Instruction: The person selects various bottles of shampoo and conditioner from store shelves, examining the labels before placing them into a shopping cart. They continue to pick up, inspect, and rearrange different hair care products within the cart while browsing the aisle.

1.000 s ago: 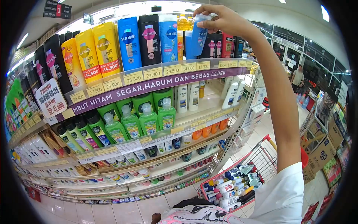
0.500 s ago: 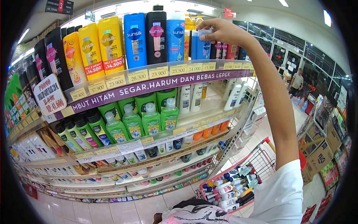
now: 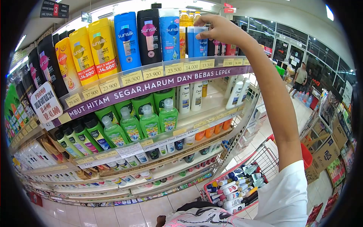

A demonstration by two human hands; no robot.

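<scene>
My right hand (image 3: pixel 216 29) reaches up to the top shelf, thumb and fingers closed around the top of a small blue shampoo bottle (image 3: pixel 203 46). The bottle stands upright in the shelf's front row. To its left are a larger light-blue Sunsilk bottle (image 3: pixel 170 36) and a black Sunsilk bottle (image 3: pixel 149 38). Small black and pink bottles (image 3: pixel 216 48) stand just right of it. At the bottom edge, a small dark bit that looks like my left hand (image 3: pixel 161 220) shows beside my shirt; its fingers cannot be made out.
A clear shelf lip with price tags (image 3: pixel 132 78) runs below the top row. Green bottles (image 3: pixel 148 123) and white Dove bottles (image 3: pixel 184 99) fill lower shelves. A red-rimmed cart (image 3: pixel 207 189) full of bottles stands at lower right. A person (image 3: pixel 300 77) is by the glass doors.
The view has shifted slightly, so the shelf sits a little further left. The small blue bottle, tilted slightly before, now stands straighter under my right hand.
</scene>
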